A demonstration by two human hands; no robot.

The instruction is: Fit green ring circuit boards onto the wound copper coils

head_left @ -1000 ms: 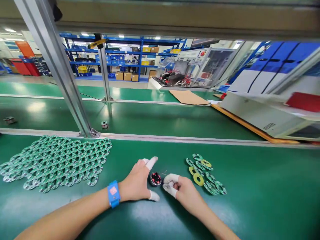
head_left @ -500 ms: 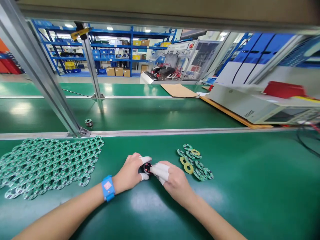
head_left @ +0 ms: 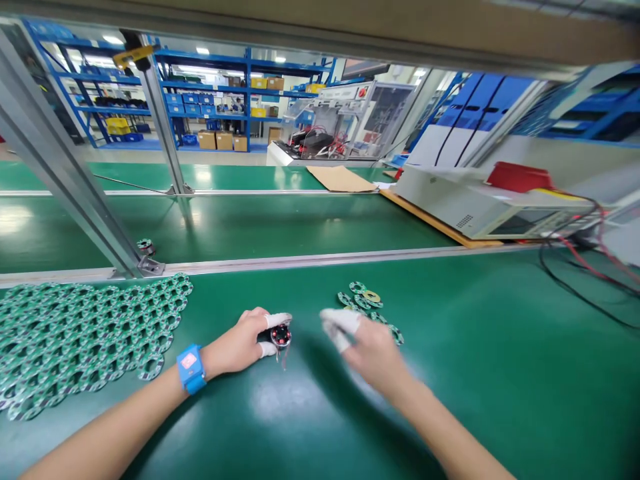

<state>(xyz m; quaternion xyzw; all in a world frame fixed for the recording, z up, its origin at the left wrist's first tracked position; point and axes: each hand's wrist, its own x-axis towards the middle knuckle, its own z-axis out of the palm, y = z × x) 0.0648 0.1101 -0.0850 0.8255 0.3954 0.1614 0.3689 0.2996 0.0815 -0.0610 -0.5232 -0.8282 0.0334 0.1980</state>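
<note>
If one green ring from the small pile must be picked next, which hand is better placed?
Probably the right hand: it is nearer the small pile, with no held part visible, while the left hand grips the round coil part.

Right fingers [head_left: 345, 320] partly hide loose rings [head_left: 373, 305]; ring array [head_left: 85, 340] cut off left.

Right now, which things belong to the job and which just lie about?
Likely the job:
round coiled part, in the left hand
loose rings by the right hand
ring rows

Apparently lying about:
cardboard sheet
grey cabinet
red object on it
</note>
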